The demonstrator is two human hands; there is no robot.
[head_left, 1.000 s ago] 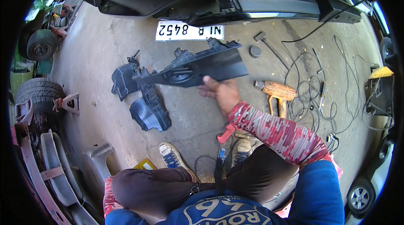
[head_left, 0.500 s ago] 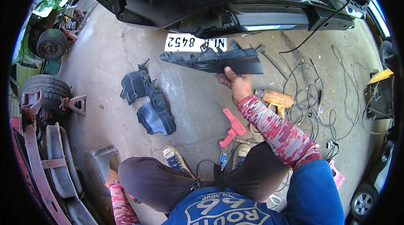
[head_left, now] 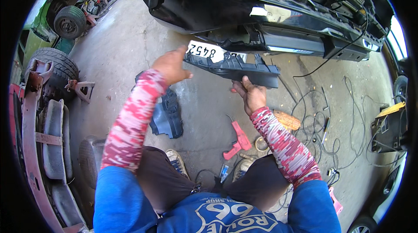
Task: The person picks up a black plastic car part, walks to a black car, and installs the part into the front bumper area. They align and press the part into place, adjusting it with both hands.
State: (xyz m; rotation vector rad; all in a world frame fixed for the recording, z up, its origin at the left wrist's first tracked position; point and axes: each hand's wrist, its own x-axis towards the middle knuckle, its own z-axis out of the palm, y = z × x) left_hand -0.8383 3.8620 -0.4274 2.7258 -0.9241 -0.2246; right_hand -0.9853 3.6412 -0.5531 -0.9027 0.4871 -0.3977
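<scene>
My right hand (head_left: 252,97) grips a long black plastic bracket (head_left: 244,71) by its near edge, thumb on top. Clips and tabs line the bracket's far side, and it is held above the floor. At the bracket's narrow left end is my left hand (head_left: 172,66), thumb and fingers apart; whether a fingertip touches it I cannot tell. Just behind the bracket shows a white number plate (head_left: 204,50), partly covered. Another black plastic piece (head_left: 167,117) lies on the floor, half hidden under my left forearm.
Ahead is a dark car bumper (head_left: 296,45). A pink gun-shaped tool (head_left: 238,140), an orange heat gun (head_left: 287,121), a tape roll (head_left: 261,144) and tangled black cables (head_left: 320,124) lie on the floor. Tyres (head_left: 69,22) and a red jack stand (head_left: 80,89) stand at left.
My left hand has risen from beside my left knee to the bracket's left end. My right hand still holds the bracket. The view has shifted, showing more of the car.
</scene>
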